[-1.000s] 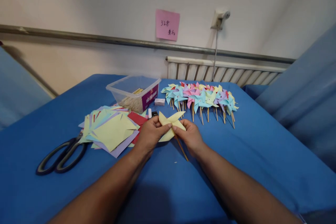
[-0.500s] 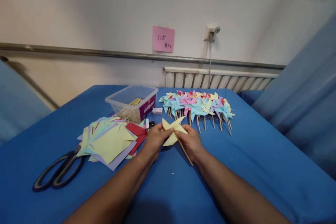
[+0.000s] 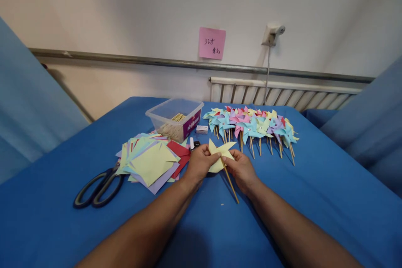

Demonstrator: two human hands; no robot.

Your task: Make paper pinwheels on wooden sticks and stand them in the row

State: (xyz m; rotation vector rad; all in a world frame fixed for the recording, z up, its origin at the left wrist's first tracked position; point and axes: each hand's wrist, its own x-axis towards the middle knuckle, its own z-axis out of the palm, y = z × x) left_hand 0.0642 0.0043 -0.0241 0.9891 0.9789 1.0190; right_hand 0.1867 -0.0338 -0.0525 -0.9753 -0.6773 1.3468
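Observation:
Between my two hands is a pale yellow paper pinwheel (image 3: 223, 148) with a thin wooden stick (image 3: 230, 180) slanting down toward me. My left hand (image 3: 201, 163) grips the pinwheel from the left, its thumb pressed at the middle by the stick's top. On the other side my right hand (image 3: 242, 169) pinches a blade and the stick's upper end between thumb and fingers. The fingers behind the paper are partly hidden. Just left of my left hand lie a red paper piece (image 3: 179, 154) and a small dark object (image 3: 196, 145) I cannot make out.
A stack of coloured paper squares (image 3: 153, 161) lies left, with large scissors (image 3: 100, 186) beside it. Behind stands a clear plastic tub (image 3: 171, 111) holding wooden sticks, with a small box (image 3: 202, 129) next to it. Several finished pinwheels (image 3: 251, 125) lie at the back right of the blue-covered table (image 3: 282, 201).
The whole view has shifted, so the table's things appear further right. Both hands keep hold of the pinwheel, which has turned slightly; the stick points a little more steeply down.

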